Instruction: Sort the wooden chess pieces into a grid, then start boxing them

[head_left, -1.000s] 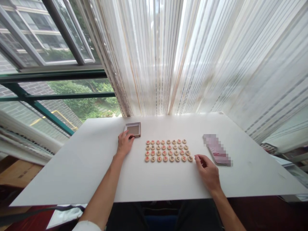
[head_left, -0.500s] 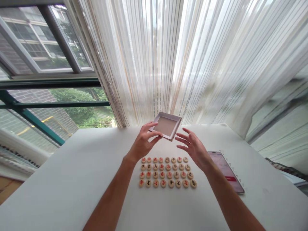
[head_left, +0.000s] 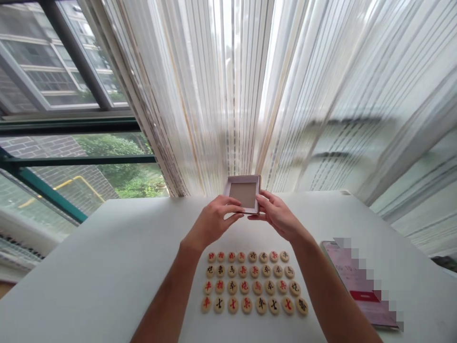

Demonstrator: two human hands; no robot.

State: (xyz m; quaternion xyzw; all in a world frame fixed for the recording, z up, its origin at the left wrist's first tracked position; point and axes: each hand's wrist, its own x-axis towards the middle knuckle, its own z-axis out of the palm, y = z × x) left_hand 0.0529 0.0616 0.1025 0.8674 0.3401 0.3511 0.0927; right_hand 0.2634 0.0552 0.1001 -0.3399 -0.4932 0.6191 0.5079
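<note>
A shallow square cardboard box [head_left: 243, 194], pale inside with a tan bottom, is held up above the far part of the table. My left hand [head_left: 216, 216] grips its left and near edge, thumb below. On the right side, my right hand [head_left: 278, 214] has its fingers closed on the box's edge. Nearer to me, between my forearms, round wooden Chinese chess pieces [head_left: 254, 271] lie flat in several neat rows, marked with red or black characters.
The white table [head_left: 107, 271] reaches back to sheer striped curtains [head_left: 214, 95]. A phone [head_left: 357, 281], partly blurred by blocks, lies to the right of my right forearm. On the left stands an open window [head_left: 71, 157] with greenery outside.
My right hand has moved in from the right and closed on the box, which has turned squarer to me. The view has tilted, so the pieces and phone appear lower and larger.
</note>
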